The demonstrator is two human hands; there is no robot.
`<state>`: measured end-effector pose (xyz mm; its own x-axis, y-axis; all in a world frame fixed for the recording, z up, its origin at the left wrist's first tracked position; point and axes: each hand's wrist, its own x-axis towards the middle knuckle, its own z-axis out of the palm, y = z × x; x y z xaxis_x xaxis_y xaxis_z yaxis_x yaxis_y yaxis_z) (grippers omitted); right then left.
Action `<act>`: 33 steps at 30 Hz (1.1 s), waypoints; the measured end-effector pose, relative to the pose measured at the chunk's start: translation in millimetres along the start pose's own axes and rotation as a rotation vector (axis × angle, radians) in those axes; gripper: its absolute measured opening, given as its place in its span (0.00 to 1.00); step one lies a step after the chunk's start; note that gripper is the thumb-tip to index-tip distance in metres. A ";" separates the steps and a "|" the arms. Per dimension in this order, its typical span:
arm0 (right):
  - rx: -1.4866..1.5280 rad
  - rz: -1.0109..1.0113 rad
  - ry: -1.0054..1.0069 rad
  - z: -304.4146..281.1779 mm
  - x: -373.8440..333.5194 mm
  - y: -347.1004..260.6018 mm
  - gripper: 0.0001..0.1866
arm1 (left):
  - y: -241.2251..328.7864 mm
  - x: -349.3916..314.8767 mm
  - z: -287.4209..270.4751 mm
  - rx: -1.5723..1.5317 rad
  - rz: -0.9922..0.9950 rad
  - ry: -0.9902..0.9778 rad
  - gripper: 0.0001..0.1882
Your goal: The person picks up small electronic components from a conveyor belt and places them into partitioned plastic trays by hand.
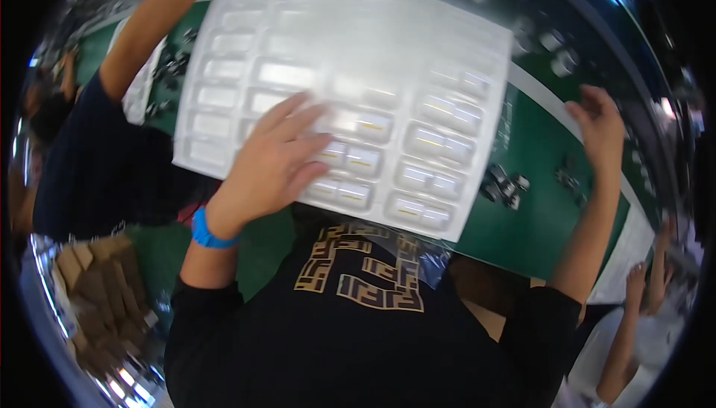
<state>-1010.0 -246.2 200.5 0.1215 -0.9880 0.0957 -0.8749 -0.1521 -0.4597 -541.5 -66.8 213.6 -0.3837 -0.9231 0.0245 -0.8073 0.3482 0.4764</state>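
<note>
A large white plastic tray (pixel 328 42) with rows of rectangular pockets lies tilted before me. Several pockets on its right and near side hold small pale pieces (pixel 361 160) with a thin gold line; glare washes out the upper middle. Over the tray's centre, my left hand (pixel 276 156) has its fingers spread, and a blue band circles its wrist. I cannot tell whether its fingertips touch a piece. My right hand (pixel 599 126) is raised beyond the tray's right edge, fingers loosely curved and apart, nothing visible in them. Small dark and silvery parts (pixel 506 186) sit between it and the tray.
Green work surface (pixel 477 240) shows beside the tray. More small parts (pixel 570 178) lie near my right forearm. At the left, a co-worker's arm (pixel 153 31) reaches past the tray's far corner. Brown cardboard pieces (pixel 101 296) are stacked at lower left. Another person's arms (pixel 630 326) show at right.
</note>
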 end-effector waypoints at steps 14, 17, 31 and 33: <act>-0.101 -0.099 -0.543 21.8 -90.8 -100.0 0.11 | 5.8 3.5 3.0 -0.448 -0.041 0.406 0.21; -0.194 -0.222 -0.457 38.8 -90.0 -86.1 0.09 | 7.0 -9.8 8.5 -0.480 -0.044 0.484 0.21; 0.125 -0.036 -0.134 27.7 -86.0 -34.8 0.18 | -1.9 -0.5 15.0 -0.698 -0.093 0.394 0.21; 0.144 -0.013 -0.110 33.5 -86.0 -35.7 0.19 | 2.7 4.4 17.0 -0.693 -0.084 0.406 0.21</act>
<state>-973.5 -156.7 179.0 0.1902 -0.9817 0.0091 -0.7979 -0.1600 -0.5812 -553.0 -67.2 200.0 -0.0337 -0.9754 0.2179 -0.3132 0.2174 0.9245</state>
